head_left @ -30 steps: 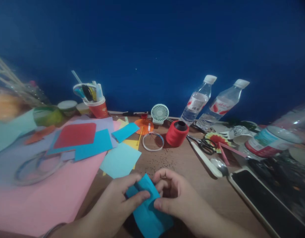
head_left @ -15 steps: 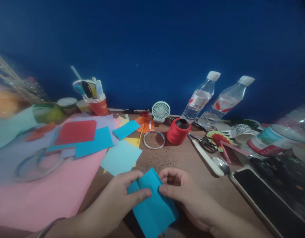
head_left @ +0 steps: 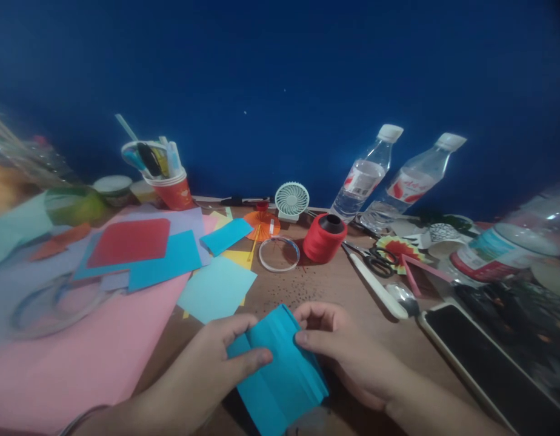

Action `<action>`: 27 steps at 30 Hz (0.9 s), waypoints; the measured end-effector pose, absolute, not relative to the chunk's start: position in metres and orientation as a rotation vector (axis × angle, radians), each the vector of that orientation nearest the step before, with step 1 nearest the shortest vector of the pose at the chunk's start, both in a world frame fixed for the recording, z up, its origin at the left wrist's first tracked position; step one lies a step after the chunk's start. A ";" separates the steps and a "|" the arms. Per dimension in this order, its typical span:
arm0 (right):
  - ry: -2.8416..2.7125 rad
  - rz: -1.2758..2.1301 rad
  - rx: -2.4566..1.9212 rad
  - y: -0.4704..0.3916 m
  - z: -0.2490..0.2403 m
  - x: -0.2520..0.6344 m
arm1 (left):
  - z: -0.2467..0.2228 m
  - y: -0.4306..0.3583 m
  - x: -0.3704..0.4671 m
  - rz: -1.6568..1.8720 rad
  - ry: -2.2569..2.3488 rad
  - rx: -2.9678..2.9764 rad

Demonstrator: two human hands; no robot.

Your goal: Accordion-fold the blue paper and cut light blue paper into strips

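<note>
left grip (head_left: pixel 223 357), right grip (head_left: pixel 337 339) pinching blue paper (head_left: pixel 282 375) over brown table (head_left: pixel 368 312); blue wall (head_left: pixel 225 66) behind.

No word, brand or number can be read with certainty. On the left upright bottle (head_left: pixel 365 174), a white and red label (head_left: pixel 358 183) carries small print, too blurred to read. The right upright bottle (head_left: pixel 414 181) has red marks like lettering on its pale label (head_left: pixel 408 186), but I cannot tell the letters. The big bottle (head_left: pixel 505 245) at far right wears a blue, white and red label (head_left: pixel 476 253), equally unreadable.
</note>
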State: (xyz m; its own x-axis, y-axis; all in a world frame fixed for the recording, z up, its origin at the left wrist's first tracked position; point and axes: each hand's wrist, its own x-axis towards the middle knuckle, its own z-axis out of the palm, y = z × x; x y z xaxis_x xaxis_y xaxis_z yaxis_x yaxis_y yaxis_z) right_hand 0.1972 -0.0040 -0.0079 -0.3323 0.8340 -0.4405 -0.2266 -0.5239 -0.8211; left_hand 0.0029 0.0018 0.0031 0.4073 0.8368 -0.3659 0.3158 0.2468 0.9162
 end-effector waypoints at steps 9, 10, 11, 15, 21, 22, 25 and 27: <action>-0.776 1.828 -1.167 -0.001 -0.011 0.201 | 0.002 0.003 0.003 0.502 1.183 1.316; -0.782 1.808 -1.183 0.000 -0.011 0.201 | 0.002 0.003 0.003 0.499 1.185 1.312; -0.788 1.781 -1.206 0.000 -0.011 0.201 | 0.003 0.002 0.003 0.495 1.188 1.312; -0.824 1.691 -1.261 0.001 -0.014 0.202 | 0.003 0.001 0.003 0.488 1.196 1.324; -0.996 1.547 -1.275 0.002 -0.014 0.204 | -0.001 0.002 0.001 0.476 1.168 1.366; -1.030 1.543 -1.275 0.002 -0.013 0.204 | -0.002 0.002 0.000 0.495 1.124 1.359; -1.091 1.571 -1.285 0.002 -0.008 0.201 | -0.003 0.002 -0.002 0.598 0.981 1.259; -1.132 1.576 -1.293 0.001 -0.005 0.197 | -0.003 0.002 -0.003 0.647 0.998 1.205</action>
